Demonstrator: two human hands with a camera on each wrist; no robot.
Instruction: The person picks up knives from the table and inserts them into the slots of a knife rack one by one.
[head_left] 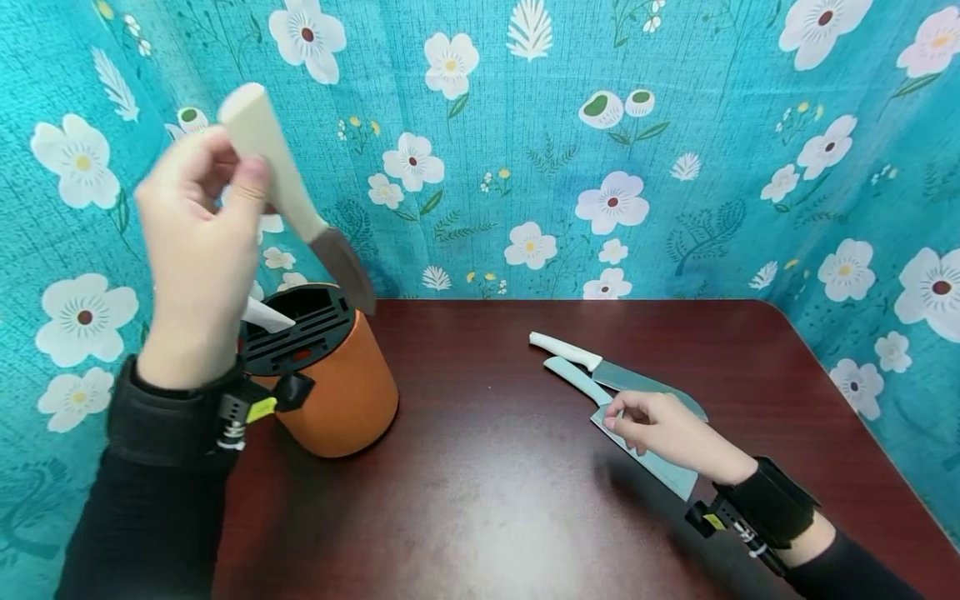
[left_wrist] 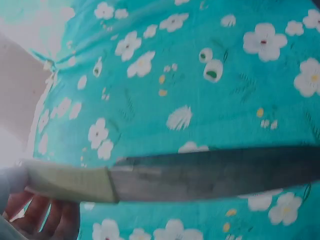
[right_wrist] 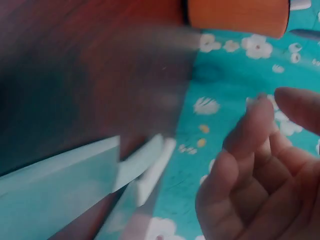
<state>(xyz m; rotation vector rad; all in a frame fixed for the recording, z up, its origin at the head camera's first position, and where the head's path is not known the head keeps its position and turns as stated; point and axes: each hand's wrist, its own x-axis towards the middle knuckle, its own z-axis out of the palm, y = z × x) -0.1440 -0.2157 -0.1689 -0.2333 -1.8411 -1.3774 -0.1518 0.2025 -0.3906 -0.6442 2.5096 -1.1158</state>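
Fingers of my left hand (head_left: pixel 198 221) are pinching a pale-handled knife (head_left: pixel 303 212), tilted blade-down.
I'm seeing its tip hanging near the orange knife holder's (head_left: pixel 348 400) slotted top; my right hand (head_left: pixel 667 422), loosely curling and holding nothing, is hovering over a cleaver (head_left: pixel 666 475) lying beside a white-handled knife (head_left: pixel 630 379) on the table (head_left: pixel 465 467).

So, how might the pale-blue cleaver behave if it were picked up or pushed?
The pale-blue cleaver looks stiff: its broad blade shows no sag or bend. Lying on its wide side on the table, it would probably slide rather than roll if pushed. Lifted by the slim handle, it may feel blade-heavy.
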